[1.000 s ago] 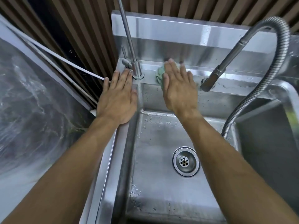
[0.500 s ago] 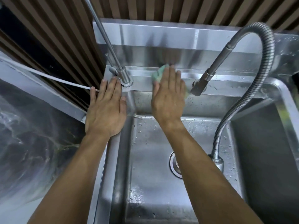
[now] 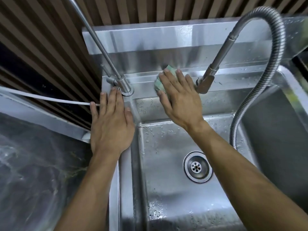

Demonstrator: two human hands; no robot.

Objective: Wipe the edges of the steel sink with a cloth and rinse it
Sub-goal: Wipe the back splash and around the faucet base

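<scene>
The right hand (image 3: 179,99) is lying flat with fingers spread, pressing a green cloth (image 3: 159,80) against the rear ledge of the steel sink (image 3: 166,189); the cloth is showing only at the fingertips and thumb side. The left hand (image 3: 110,124) is resting palm down, fingers extended and close together, on the sink's left rim, fingertips touching the base of a slim tap (image 3: 123,85). A sprayer head (image 3: 205,82) on a coiled hose (image 3: 260,90) is hanging just beside the right hand. The drain (image 3: 197,167) is sitting uncovered in the wet basin.

Green cloth (image 3: 160,80) flat on wet steel sink (image 3: 166,189) back edge, mostly hidden.
</scene>
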